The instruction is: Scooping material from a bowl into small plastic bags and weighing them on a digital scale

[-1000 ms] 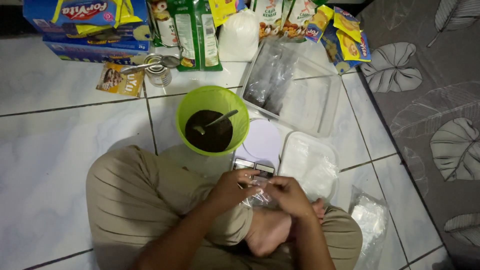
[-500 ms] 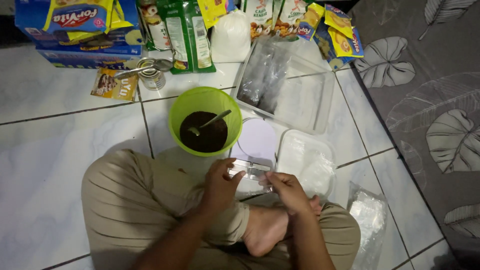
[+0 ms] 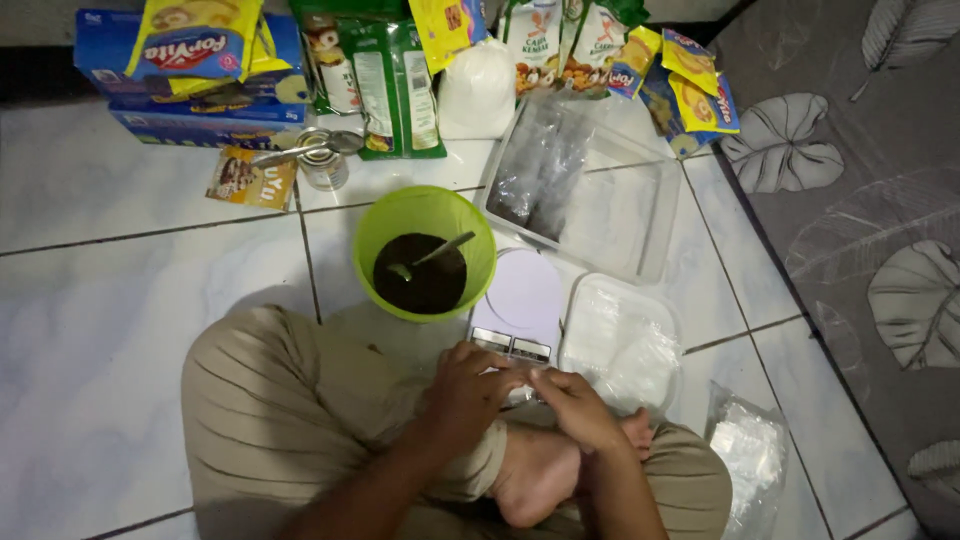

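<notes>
A person sits cross-legged on the tiled floor (image 3: 110,330), a green bowl (image 3: 425,215) of dark mixture with a spoon (image 3: 425,257) ahead. The left hand (image 3: 470,385) and right hand (image 3: 575,405), pinched together on a small clear plastic bag (image 3: 515,388) a second ago, now sit lower, just before the white kitchen scale (image 3: 525,300). A clear tray (image 3: 620,345) lies right.

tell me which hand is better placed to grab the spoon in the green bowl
Left, probably. The left hand sits just below the green bowl; the right hand is farther over, by the clear tray.
</notes>
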